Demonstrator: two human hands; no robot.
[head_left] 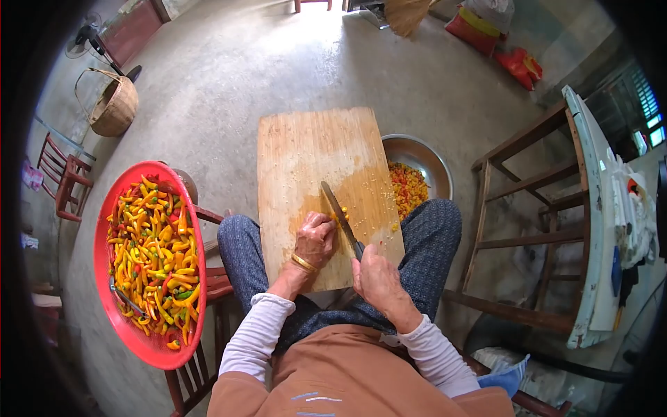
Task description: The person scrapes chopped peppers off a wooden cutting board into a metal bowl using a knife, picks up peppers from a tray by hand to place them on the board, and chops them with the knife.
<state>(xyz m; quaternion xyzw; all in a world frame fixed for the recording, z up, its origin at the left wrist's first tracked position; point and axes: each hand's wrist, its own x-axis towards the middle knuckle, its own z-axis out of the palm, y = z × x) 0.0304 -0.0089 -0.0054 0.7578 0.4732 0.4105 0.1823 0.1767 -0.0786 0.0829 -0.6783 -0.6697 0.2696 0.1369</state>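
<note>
A wooden cutting board (319, 149) rests across my lap, dotted with pale seeds and wet toward its lower half. My right hand (381, 281) grips the dark handle of a kitchen knife (335, 207), whose blade points away from me over the board. Just left of the blade, my left hand (315, 240) is closed with curled fingers against the board; what they hold is hidden. A few yellow chopped bits (345, 212) lie at the blade's right side.
On my left, a red plastic basket (102, 271) holds many yellow, orange and red chili peppers (156, 257). A metal basin (441, 170) with chopped peppers (408, 191) sits beyond my right knee. A wooden-framed table (580, 208) stands at right, a woven basket (114, 108) at far left.
</note>
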